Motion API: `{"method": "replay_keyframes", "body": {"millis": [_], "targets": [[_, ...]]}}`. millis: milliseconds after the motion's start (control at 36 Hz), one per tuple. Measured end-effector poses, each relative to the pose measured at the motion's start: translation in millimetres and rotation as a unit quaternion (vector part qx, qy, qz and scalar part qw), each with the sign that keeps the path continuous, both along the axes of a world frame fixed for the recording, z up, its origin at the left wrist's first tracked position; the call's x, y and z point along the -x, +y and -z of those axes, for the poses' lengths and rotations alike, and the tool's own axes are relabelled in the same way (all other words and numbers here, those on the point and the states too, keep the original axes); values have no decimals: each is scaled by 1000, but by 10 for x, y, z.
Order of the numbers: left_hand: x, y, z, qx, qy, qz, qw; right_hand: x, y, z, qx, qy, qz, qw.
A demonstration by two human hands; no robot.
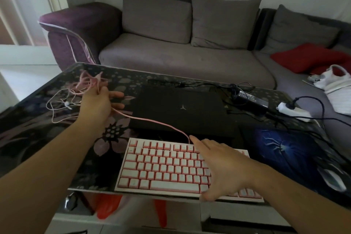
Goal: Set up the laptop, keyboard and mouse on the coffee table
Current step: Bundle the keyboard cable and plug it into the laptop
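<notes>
Nearest to us, our two forearms reach out over the front edge of the desk [47, 85], and just beyond them sits the pink-and-white keyboard [163, 167], flat on the glass but with its near edge hanging slightly past the rim. Our right hand [222, 167] lies spread over the keyboard's right side, fingers [195, 139] released and stretched toward the spot where the pink cable [152, 119] leaves the back edge. Our left hand [98, 102] is clenched on a loose bundle of that same cable, held up over the left part of the desk — the cable runs from the fist across to the keyboard.

Behind the keyboard lies the laptop [182, 110], lid shut, with its power brick [250, 99] and a white power strip [294, 112] to the right. A blue mouse pad [281, 150] is laid out at the right, and what looks like a mouse [334, 180] rests at its near corner, though it is blurred.

So the pieces seem to be in place. We judge what is left to be untangling and plugging in the keyboard cable, pushing the keyboard fully onto the desk, and opening the laptop — its ports we cannot see.
</notes>
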State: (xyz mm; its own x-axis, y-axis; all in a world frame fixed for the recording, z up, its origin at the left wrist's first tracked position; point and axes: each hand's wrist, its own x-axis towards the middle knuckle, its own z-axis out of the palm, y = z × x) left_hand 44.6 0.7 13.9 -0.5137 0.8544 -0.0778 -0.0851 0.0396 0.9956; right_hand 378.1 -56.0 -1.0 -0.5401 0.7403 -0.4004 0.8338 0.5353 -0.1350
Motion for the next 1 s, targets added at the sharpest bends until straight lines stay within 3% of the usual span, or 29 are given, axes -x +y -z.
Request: {"method": "replay_keyframes", "body": {"millis": [361,778,917,1000], "targets": [[-41,39,-7,6,11,38,999,131,164,-18,36,19,25,999],[181,121,114,31,35,14,999,219,160,-161,64,3,32,997],[84,166,146,39,117,63,990,522,193,-379,-32,136,130,982],[17,230,111,34,179,111,977,842,310,-480,-4,273,199,941]]}}
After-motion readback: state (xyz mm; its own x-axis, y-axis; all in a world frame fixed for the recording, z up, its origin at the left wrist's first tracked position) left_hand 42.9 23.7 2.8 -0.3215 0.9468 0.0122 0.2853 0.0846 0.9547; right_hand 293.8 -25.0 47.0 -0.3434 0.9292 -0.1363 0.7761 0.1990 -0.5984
